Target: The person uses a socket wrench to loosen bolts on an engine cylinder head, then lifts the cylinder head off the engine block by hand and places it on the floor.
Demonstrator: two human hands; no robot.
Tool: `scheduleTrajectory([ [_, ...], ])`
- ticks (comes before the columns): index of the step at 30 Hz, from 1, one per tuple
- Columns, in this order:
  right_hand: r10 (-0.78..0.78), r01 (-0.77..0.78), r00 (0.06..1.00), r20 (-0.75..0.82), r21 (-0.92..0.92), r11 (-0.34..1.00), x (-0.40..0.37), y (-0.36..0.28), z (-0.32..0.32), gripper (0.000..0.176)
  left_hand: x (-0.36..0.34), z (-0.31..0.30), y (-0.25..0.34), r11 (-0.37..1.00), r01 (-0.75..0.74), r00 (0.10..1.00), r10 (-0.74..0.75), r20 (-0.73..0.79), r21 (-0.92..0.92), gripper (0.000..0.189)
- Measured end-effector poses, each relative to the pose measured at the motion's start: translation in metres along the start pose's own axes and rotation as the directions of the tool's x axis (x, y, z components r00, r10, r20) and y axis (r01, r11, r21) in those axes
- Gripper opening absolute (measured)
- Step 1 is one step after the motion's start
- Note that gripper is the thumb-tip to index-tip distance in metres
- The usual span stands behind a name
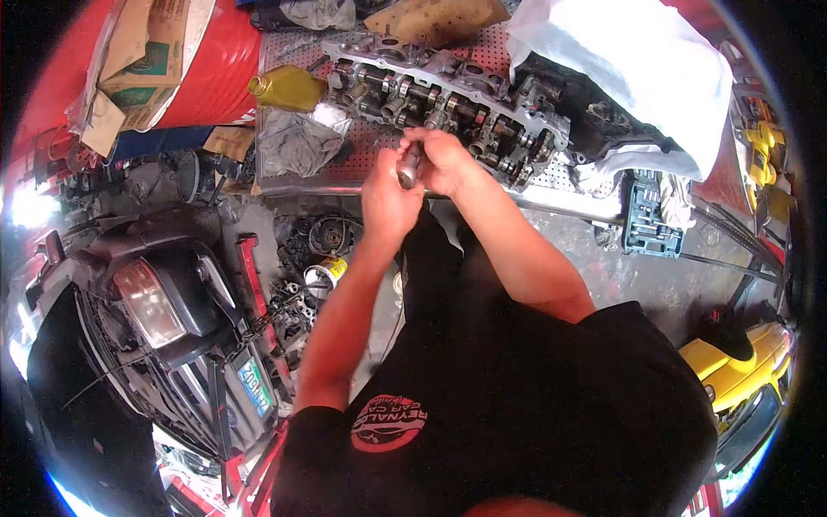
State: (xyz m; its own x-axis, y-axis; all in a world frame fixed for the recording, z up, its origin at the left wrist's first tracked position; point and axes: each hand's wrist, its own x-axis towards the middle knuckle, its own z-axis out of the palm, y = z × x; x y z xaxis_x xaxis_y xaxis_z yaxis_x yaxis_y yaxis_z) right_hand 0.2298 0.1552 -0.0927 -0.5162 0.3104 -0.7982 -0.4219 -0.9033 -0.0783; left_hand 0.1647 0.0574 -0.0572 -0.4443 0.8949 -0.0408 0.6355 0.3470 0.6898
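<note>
My left hand (391,196) and my right hand (444,162) meet at the near edge of the workbench, fingers closed around a grey metal cylinder (409,167). Its round end points back toward me, and the fingers hide the rest, so its exact kind does not show. Just beyond the hands lies an engine cylinder head (452,103), its camshafts and valve gear exposed. Whether the cylinder touches the head cannot be made out. A crumpled grey rag (297,145) and a gold oil bottle (291,90) lie left of the head.
White plastic sheeting (629,65) covers a dark engine part (594,116) on the right. A teal socket case (652,217) sits beyond the bench's edge. At left are a red drum (215,69) and a vehicle front (164,302). A white-and-yellow can (325,276) stands below.
</note>
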Motion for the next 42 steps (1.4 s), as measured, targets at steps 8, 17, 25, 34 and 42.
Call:
scheduleTrajectory([
  [8, -0.064, 0.028, 0.985, 0.16, 0.217, 0.976, 0.019, 0.011, -0.013, 0.019, 0.011, -0.016, -0.033, 0.879, -0.442, 0.895, 0.421, 0.143, 0.18, 0.028],
  [17, -0.017, -0.03, 0.982, 0.187, 0.246, 0.969, 0.009, 0.001, -0.001, 0.021, 0.007, 0.013, -0.038, 0.952, -0.275, 0.957, 0.258, -0.135, -0.135, 0.029],
  [25, -0.06, -0.012, 0.974, 0.219, 0.313, 0.95, 0.035, 0.005, -0.012, 0.018, 0.025, -0.015, -0.031, 0.818, -0.504, 0.864, 0.48, 0.155, 0.276, 0.033],
  [34, -0.123, 0.112, 0.983, 0.138, 0.081, 0.99, -0.007, 0.006, 0.013, 0.026, -0.001, 0.008, 0.002, 0.484, 0.199, 0.949, -0.311, 0.045, -0.852, 0.042],
  [42, -0.049, 0.046, 0.986, 0.158, 0.025, 0.999, 0.001, -0.009, 0.015, 0.033, 0.021, -0.012, 0.021, 0.268, 0.43, 0.858, -0.418, 0.299, -0.862, 0.04],
])
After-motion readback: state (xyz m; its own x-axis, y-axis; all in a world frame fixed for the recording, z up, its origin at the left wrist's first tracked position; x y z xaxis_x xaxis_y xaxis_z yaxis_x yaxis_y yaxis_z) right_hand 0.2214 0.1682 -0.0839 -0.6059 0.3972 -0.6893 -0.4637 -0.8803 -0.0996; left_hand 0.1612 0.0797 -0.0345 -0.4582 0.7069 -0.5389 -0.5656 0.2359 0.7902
